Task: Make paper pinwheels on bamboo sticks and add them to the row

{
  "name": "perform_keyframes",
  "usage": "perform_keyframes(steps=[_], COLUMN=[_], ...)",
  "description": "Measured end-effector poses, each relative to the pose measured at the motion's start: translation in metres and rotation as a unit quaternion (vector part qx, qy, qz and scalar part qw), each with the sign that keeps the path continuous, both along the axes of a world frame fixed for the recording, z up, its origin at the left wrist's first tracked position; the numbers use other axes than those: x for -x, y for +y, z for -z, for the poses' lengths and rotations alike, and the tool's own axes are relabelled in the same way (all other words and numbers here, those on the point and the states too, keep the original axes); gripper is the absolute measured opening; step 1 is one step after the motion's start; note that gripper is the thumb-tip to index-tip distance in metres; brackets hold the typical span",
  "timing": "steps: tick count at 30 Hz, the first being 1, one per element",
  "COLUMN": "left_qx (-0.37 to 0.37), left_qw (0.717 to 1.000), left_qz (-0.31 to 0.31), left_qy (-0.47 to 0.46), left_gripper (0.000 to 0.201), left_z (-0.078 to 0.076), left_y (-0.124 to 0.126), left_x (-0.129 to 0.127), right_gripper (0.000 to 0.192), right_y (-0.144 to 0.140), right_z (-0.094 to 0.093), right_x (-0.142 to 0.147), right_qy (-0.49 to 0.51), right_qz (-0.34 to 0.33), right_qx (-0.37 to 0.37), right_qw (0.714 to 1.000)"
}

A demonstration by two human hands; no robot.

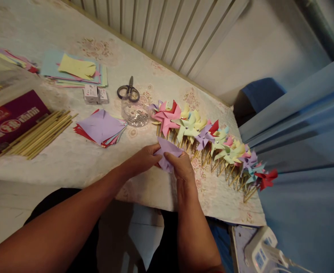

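Note:
Between my two hands, above the front of the table, is a purple paper square [167, 163] with partly bent corners. My left hand [149, 156] pinches its left side, thumb on top. My right hand [182, 163] grips the right side, with its thumb pressed near the paper's middle. The fingers beneath the sheet are hidden. Just beyond lies a long row of finished paper pinwheels [203, 136] on sticks, in several colours. To the left sits a stack of cut paper squares [101, 127], purple on top. A clear round tub [138, 116] holds small shiny pins.
Scissors [129, 91] lie behind the tub. Small white boxes [94, 94] and piled coloured paper [70, 70] are further back left. Wooden sticks [41, 134] rest against a purple carton [13, 121]. A blue curtain [303, 159] hangs right, above a power strip [260, 250].

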State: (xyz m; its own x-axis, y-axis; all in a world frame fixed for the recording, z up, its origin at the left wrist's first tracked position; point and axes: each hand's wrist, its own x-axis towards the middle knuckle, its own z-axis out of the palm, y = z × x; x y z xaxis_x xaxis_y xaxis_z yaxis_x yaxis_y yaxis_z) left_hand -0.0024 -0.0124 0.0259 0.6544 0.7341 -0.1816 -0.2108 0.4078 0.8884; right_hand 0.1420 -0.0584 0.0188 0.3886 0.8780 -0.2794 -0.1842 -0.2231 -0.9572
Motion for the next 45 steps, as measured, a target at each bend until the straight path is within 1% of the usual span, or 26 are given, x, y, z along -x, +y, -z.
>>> perform_keyframes(steps=[3, 6, 8, 11, 13, 16, 20, 27, 30, 32, 34, 36, 38, 41, 43, 45], left_qx=[0.046, 0.103, 0.121, 0.134, 0.140, 0.141, 0.140, 0.134, 0.127, 0.121, 0.117, 0.117, 0.121, 0.127, 0.126, 0.123], left_qw=[0.998, 0.991, 0.986, 0.982, 0.980, 0.977, 0.976, 0.978, 0.980, 0.979, 0.978, 0.977, 0.975, 0.973, 0.972, 0.971], left_qz=[-0.022, -0.050, -0.062, -0.069, -0.075, -0.100, -0.121, -0.127, -0.127, -0.130, -0.137, -0.146, -0.152, -0.156, -0.164, -0.176], left_qy=[-0.029, -0.073, -0.098, -0.116, -0.120, -0.126, -0.118, -0.094, -0.088, -0.095, -0.104, -0.106, -0.106, -0.111, -0.110, -0.108], left_gripper=[0.022, 0.035, 0.041, 0.033, 0.027, 0.022, 0.013, 0.012, 0.012, 0.011, 0.008, 0.007, 0.009, 0.011, 0.011, 0.013], left_z=[0.003, 0.010, 0.015, 0.020, 0.021, 0.018, 0.016, 0.021, 0.019, 0.016, 0.012, 0.009, 0.005, 0.001, -0.001, -0.002], left_y=[-0.001, -0.002, -0.003, -0.006, -0.008, -0.010, -0.010, -0.010, -0.009, -0.007, -0.005, -0.002, 0.001, 0.005, 0.006, 0.008], left_x=[-0.001, -0.003, -0.004, -0.008, -0.010, -0.013, -0.014, -0.016, -0.015, -0.013, -0.010, -0.007, -0.003, 0.002, 0.004, 0.004], right_gripper=[0.034, 0.035, 0.035, 0.035, 0.033, 0.030, 0.033, 0.035, 0.038, 0.037, 0.032, 0.031, 0.032, 0.021, 0.018, 0.017], right_y=[0.003, 0.005, 0.007, 0.008, 0.008, 0.007, 0.005, 0.006, 0.005, 0.003, 0.000, -0.004, -0.008, -0.016, -0.021, -0.025], right_z=[0.000, -0.002, -0.004, -0.004, -0.002, 0.000, -0.001, -0.001, 0.000, 0.001, 0.001, 0.000, 0.000, 0.001, 0.004, 0.008], right_x=[0.005, 0.012, 0.017, 0.022, 0.026, 0.032, 0.040, 0.046, 0.046, 0.044, 0.041, 0.037, 0.035, 0.036, 0.038, 0.041], right_qy=[0.028, 0.052, 0.050, 0.039, 0.035, 0.031, 0.052, 0.051, 0.058, 0.054, 0.016, -0.047, -0.102, -0.165, -0.220, -0.281], right_qz=[0.029, 0.090, 0.128, 0.159, 0.163, 0.162, 0.154, 0.147, 0.141, 0.136, 0.133, 0.144, 0.179, 0.229, 0.227, 0.193], right_qx=[-0.033, -0.075, -0.092, -0.103, -0.102, -0.097, -0.101, -0.076, -0.085, -0.084, -0.086, -0.102, -0.125, -0.157, -0.171, -0.184], right_qw=[0.999, 0.992, 0.986, 0.981, 0.981, 0.982, 0.981, 0.985, 0.985, 0.986, 0.987, 0.983, 0.971, 0.946, 0.933, 0.922])
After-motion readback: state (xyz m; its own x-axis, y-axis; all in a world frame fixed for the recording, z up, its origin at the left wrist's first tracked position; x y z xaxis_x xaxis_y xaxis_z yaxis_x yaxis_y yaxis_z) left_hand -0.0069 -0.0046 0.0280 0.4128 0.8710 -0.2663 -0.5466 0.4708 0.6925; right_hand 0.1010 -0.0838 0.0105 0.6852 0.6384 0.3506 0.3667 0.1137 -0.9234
